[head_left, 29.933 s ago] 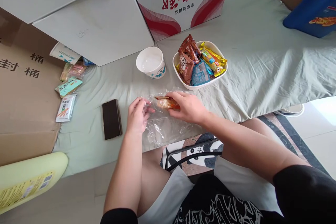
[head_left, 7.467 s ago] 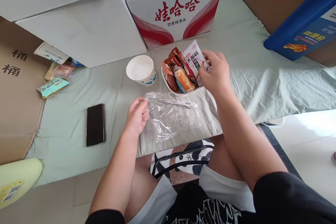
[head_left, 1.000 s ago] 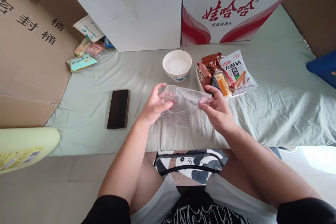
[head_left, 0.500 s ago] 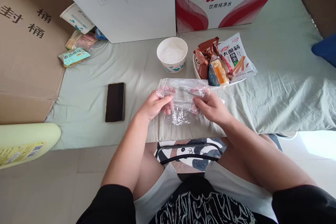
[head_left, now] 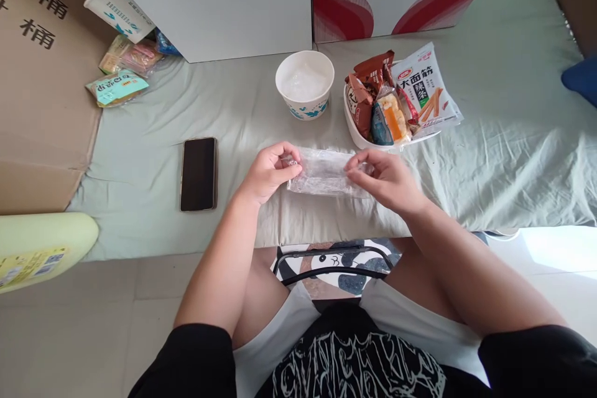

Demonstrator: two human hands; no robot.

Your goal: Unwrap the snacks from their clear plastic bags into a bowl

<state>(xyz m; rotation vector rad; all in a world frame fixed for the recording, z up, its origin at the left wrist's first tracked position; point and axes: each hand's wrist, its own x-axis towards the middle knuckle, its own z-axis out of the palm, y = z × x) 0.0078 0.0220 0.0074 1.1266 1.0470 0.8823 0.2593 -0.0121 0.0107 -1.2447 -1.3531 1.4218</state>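
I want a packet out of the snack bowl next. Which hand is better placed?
Probably the right hand: it is close by the near edge of the bowl, while the left hand is farther off, toward the phone. Both hold the clear plastic, so neither is free.

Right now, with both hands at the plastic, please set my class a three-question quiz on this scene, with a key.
1. Fill the gap: in this view, the snack bowl stands to the ___ of the paper cup.
2. True or false: the phone lies left of the left hand.
3. What spans from that hand to the right hand? A) phone B) clear plastic C) paper cup
Key: 1 right; 2 true; 3 B.
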